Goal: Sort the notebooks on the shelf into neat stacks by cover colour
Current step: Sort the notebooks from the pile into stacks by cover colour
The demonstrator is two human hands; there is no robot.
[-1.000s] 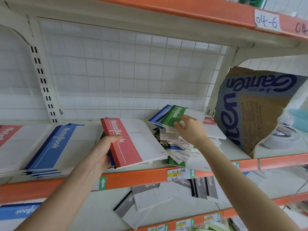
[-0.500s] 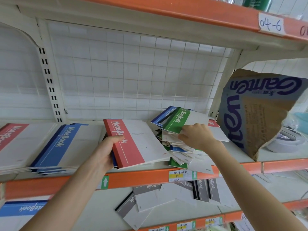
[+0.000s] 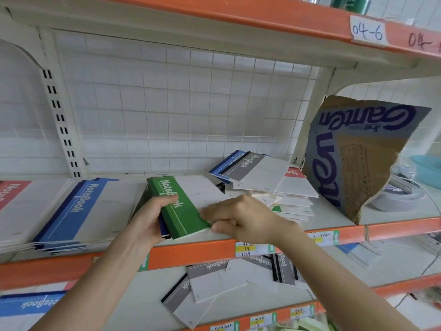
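Observation:
A green-banded notebook (image 3: 183,206) lies on top of a small stack at the middle of the shelf (image 3: 393,229). My left hand (image 3: 149,220) grips that stack at its near left edge, thumb on the green cover. My right hand (image 3: 241,218) is at the stack's near right corner, fingers spread and blurred, touching the green notebook's front edge. To the right a messy pile (image 3: 281,197) is topped by a grey-banded notebook (image 3: 255,172), with blue and red covers beneath. On the left lie a blue stack (image 3: 76,209) and a red stack (image 3: 9,194).
A torn cardboard box panel (image 3: 353,161) leans upright at the right of the pile, with a round white object (image 3: 401,197) behind it. Wire mesh backs the shelf. The shelf below holds scattered grey notebooks (image 3: 214,280) and a blue one (image 3: 28,304).
My right hand carried the green notebook from the messy pile leftward onto the stack in my left hand, covering the red notebook. A grey-banded notebook now tops the pile.

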